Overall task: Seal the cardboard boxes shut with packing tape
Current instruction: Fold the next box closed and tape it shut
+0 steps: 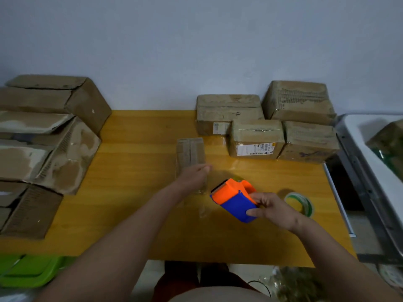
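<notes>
Risk first: your left hand (194,175) is blurred, so I can't tell whether those fingers are flat on the small cardboard box (190,158) or curled over its near end. They sit at that near end, touching or just above it. If they aren't pinning it, the box will likely slide across the surface (135,171) once tape tension comes on.

Your right hand (271,207) grips the orange-and-blue tape dispenser (234,200), fingers and thumb wrapped round the blue body, serrated blade pointing away from the fingers toward the left hand. Dispenser is off the box, just beside your left wrist.

Failure modes I'd expect:
- Blade is close to your left forearm; a quick pull toward the box could nick skin.
- Flap seam runs lengthwise away from your left fingers; starting off-centre leaves the seam part open.
- No tape tail visible at the blade, so the first press may lay nothing down.
- Spare tape roll (299,203) lies just beyond your right fingers; an elbow swing could knock it off the edge.

Sealed boxes (257,138) stand well beyond both hands, unsealed stack (43,136) far to the left.
</notes>
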### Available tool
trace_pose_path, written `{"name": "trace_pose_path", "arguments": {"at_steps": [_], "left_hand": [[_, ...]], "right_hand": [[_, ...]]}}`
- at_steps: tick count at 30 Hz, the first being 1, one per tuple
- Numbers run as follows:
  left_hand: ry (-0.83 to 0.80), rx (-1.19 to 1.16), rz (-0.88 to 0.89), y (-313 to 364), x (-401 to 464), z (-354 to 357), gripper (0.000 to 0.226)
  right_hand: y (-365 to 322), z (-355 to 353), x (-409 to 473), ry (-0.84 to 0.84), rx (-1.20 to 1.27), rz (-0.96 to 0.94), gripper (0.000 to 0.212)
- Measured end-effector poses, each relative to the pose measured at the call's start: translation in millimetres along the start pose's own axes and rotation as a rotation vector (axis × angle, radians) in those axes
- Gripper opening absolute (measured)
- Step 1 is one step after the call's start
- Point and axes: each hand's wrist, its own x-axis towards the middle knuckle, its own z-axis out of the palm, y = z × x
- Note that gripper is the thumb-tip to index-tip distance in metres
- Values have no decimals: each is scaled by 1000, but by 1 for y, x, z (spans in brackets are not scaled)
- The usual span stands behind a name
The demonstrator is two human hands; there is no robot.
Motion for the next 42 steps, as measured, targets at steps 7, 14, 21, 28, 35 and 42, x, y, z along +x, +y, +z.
{"name": "trace_pose_path", "arguments": {"at_steps": [7, 14, 21, 28, 35, 42], "left_hand": [[-151, -82, -24, -10, -10, -5, 27], [-98, -372, -134, -36, -7, -11, 17], [106, -380, -134, -59, -13, -2, 15], [455, -546, -179, -85, -17, -2, 5], [628, -522, -230, -103, -14, 3, 12], [905, -290, -221, -88, -3, 10, 20]], "right_hand": [[-6, -2, -2, -94, 44, 73, 24], [-18, 11, 7, -86, 43, 186, 26], [-36, 25, 12, -169, -31, 146, 35], [-54, 27, 15, -249, -114, 176, 25], [-72, 17, 29, -106, -334, 150, 41], [-81, 22, 63, 159, -615, 99, 72]]}}
